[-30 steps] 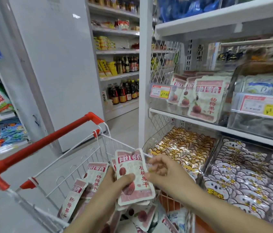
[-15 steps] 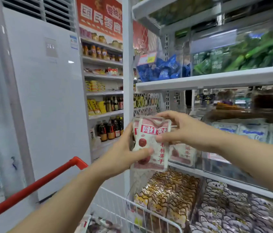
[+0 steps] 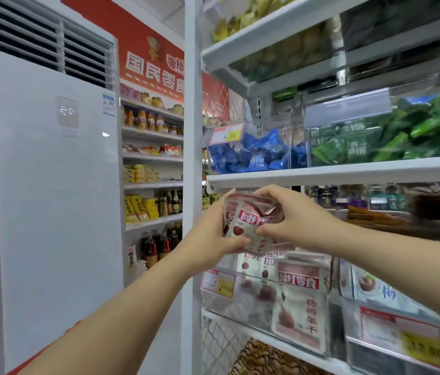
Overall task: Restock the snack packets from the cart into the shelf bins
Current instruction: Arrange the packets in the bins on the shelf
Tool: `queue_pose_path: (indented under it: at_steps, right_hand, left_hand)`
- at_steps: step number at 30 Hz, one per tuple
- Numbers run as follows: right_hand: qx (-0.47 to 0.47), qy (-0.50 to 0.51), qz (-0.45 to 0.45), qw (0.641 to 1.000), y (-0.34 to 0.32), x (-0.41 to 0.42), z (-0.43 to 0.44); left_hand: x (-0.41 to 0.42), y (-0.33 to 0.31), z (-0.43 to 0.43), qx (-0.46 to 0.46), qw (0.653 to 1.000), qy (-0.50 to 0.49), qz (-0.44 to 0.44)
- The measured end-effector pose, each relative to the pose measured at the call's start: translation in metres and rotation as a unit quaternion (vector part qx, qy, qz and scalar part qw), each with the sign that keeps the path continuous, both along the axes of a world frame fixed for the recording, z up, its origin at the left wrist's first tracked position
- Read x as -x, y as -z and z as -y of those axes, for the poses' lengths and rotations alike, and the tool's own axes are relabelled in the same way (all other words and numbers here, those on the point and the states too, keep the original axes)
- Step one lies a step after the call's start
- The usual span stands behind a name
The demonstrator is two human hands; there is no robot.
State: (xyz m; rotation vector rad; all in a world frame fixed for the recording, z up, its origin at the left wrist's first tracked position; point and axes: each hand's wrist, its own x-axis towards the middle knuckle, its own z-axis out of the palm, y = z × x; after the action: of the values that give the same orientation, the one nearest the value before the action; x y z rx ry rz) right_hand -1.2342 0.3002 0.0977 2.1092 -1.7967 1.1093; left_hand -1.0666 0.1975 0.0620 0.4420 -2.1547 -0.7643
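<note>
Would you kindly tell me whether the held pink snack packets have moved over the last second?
Yes. The pink snack packets rose from below the clear bin to above its rim, just under the white shelf.

Pink-and-white snack packets (image 3: 251, 226) (slightly crumpled) held above a clear shelf bin (image 3: 243, 301) of matching packets.

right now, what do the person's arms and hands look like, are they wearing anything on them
Both arms are bare as far as the frame shows: no sleeve reaches the left forearm or right forearm. The left hand and right hand have no gloves, and no watch, bracelet or ring is visible.
</note>
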Motion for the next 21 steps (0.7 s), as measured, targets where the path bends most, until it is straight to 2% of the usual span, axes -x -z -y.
queue_pose_path:
  at_steps: [5,11,17,21]
  right_hand:
    - [-0.111,0.041,-0.079,0.99,0.003,0.016,0.035]
    - [-0.26,0.059,-0.124,0.956,0.008,0.032,0.068]
    - [-0.35,0.073,-0.16,0.92,0.019,0.038,0.088]
    - [-0.334,0.091,-0.174,0.922,0.017,0.041,0.094]
  left_hand:
    - [0.012,-0.001,0.034,0.003,0.987,-0.027,0.158]
    - [0.034,0.006,0.066,-0.042,0.958,0.004,0.283]
    - [0.056,0.012,0.085,-0.042,0.893,0.01,0.448]
    - [0.065,0.015,0.094,-0.011,0.831,-0.02,0.556]
